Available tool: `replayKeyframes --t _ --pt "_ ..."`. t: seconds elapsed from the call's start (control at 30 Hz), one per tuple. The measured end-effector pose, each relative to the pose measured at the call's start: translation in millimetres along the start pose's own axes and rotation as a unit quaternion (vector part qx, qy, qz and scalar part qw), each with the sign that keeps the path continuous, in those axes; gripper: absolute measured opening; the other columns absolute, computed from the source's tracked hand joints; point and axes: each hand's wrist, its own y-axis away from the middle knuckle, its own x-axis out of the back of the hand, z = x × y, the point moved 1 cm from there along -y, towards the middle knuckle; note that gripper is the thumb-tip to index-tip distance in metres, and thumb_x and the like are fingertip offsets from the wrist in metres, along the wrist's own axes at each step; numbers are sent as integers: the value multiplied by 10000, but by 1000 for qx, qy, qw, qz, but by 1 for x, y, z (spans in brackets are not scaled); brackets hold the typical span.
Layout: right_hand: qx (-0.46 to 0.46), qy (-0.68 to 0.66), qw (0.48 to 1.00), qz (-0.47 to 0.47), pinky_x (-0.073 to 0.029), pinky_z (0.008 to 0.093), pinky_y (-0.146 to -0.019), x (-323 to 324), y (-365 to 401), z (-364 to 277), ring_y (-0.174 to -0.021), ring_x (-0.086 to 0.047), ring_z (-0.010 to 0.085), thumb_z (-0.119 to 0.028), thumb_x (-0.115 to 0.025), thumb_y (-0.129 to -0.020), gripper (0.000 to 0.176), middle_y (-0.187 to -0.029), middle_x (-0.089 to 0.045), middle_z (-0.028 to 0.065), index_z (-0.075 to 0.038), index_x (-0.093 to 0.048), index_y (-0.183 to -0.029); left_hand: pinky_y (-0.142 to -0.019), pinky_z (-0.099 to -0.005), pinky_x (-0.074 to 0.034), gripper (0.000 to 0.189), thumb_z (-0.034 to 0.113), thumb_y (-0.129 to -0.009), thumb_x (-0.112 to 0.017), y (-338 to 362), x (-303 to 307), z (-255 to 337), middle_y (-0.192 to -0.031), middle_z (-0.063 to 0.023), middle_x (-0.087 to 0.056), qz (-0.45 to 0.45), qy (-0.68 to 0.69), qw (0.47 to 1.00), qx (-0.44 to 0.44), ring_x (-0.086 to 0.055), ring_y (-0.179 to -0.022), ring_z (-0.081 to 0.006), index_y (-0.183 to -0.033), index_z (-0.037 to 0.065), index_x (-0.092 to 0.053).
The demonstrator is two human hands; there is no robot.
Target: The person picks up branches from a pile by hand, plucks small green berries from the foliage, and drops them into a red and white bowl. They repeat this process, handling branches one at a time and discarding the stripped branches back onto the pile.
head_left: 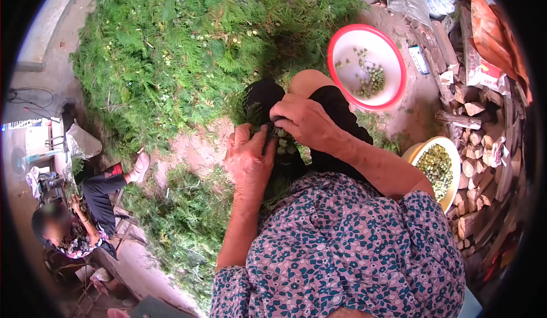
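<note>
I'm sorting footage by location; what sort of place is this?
Probably a household yard or shed: stacked firewood, a heap of conifer sprigs, a red-rimmed basin of small green cones.

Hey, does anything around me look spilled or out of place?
Nothing looks clearly spilled or damaged. Slightly untidy: loose feathery green sprigs lie on the floor between the round red-rimmed white basin and the round yellow basin, while the large leafy green heap lies ahead.

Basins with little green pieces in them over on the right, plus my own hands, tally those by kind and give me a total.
Red-rimmed basin: 1
Yellow basin: 1
Your hands, left hand and right hand: 2
Total: 4
</note>
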Motion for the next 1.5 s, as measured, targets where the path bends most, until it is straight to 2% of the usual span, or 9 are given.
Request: replayKeyframes --t 0.2,0.53,0.63,0.73,0.8,1.13,1.3,1.43,1.5 --pt "-17 6 1000 17 -427 381 -710 -7 -2 4 -835 -529 321 -71 -615 -713 269 -861 -527 151 -35 -553 -972 -586 -372 -457 110 98 -653 -656 0 -8 5 -845 -83 -545 -8 42 999 17 -556 -730 -284 -746 70 -604" --pt "41 -25 998 36 -435 400 -679 -4 -1 -7 -815 -529 321 -48 -610 -711 245 -852 -493 130 -48 -539 -945 -588 -381 -464 114 91 -690 -631 0 -2 7 -882 -102 -550 28 -10 1000 -1 -564 -733 -298 -801 71 -617" --pt "111 -59 989 75 -436 383 -663 4 -7 -20 -792 -526 311 -34 -600 -716 225 -831 -490 120 -45 -540 -932 -581 -369 -464 121 101 -705 -630 -5 9 6 -842 -96 -565 49 34 998 16 -571 -679 -290 -824 80 -631" --pt "119 -74 985 102 -433 370 -668 6 -15 -15 -779 -524 305 -34 -599 -715 216 -812 -493 113 -48 -544 -923 -566 -360 -454 113 113 -705 -637 -14 13 4 -751 -90 -561 -13 125 988 91 -568 -621 -280 -814 84 -639" --pt "89 -81 990 80 -434 359 -679 0 -17 0 -780 -525 303 -37 -604 -708 224 -803 -499 115 -55 -546 -924 -547 -361 -438 100 124 -702 -644 -16 0 -4 -673 -90 -538 -18 135 986 94 -564 -598 -273 -793 82 -643" --pt "12 -32 999 13 -427 334 -664 -1 -22 2 -759 -536 266 -109 -659 -696 285 -815 -530 107 -47 -591 -966 -541 -372 -428 77 117 -685 -637 -16 -16 -7 -658 -100 -521 -19 128 985 115 -552 -597 -293 -741 66 -626" --pt "2 -105 988 113 -419 376 -634 -12 -25 12 -738 -534 304 -141 -652 -699 152 -743 -521 130 -28 -622 -795 -546 -370 -429 80 104 -674 -645 -18 -16 -8 -665 -106 -534 -17 158 981 108 -557 -612 -295 -739 60 -632" --pt "-19 -109 982 154 -418 368 -642 -18 -27 12 -730 -540 293 -135 -643 -716 140 -722 -532 134 -12 -620 -779 -573 -358 -436 95 73 -669 -644 -20 -18 -10 -694 -114 -558 -4 193 976 100 -566 -636 -292 -757 37 -638" --pt "-86 -159 970 163 -418 359 -652 -20 -26 13 -719 -543 284 -136 -633 -736 142 -720 -540 134 -2 -616 -778 -581 -353 -437 99 64 -668 -643 -21 -17 -10 -697 -115 -561 -9 192 975 108 -568 -643 -288 -762 32 -638"
